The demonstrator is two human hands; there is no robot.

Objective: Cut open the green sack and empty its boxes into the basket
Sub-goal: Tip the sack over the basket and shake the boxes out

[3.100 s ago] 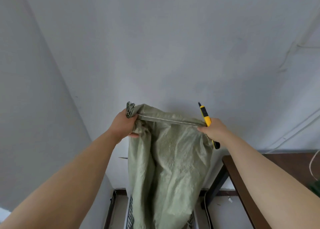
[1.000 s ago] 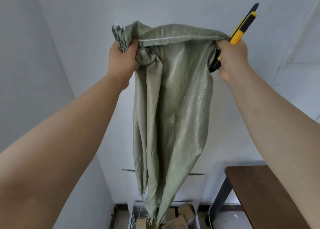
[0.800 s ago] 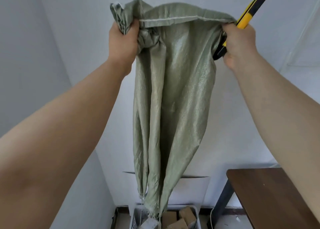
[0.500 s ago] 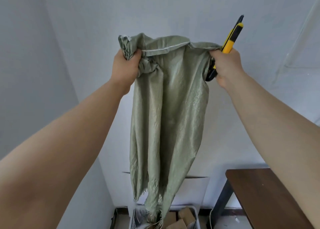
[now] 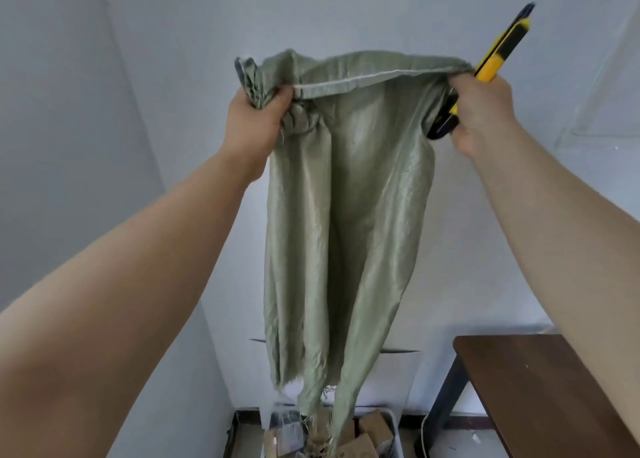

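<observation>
1. Fingers of the left hand (image 5: 254,125) are curled tight round a bunched corner of the green sack (image 5: 343,222), at its upper seam; those of the right hand (image 5: 481,111) are clamped together on the other corner and on a yellow utility knife (image 5: 491,64), whose handle juts up and away past the knuckles.
2. Between the two fists the stitched seam runs taut, and below them the sack hangs limp and flat, with no bulge that would suggest a box inside.
3. Far beneath the fingers the sack's lower end is ragged and frayed, which reads as the cut edge, so the cutting looks done.
4. Directly under that frayed end stands the basket (image 5: 394,430), with brown boxes (image 5: 372,426) lying in it, the sack's fringe dangling just above or among them.
5. Emptying therefore appears all but finished; what seems left is a last shake to be sure, then putting the sack and knife aside.
6. Down and to the right of the right fist is a dark wooden table (image 5: 540,381), clear of the basket.
</observation>
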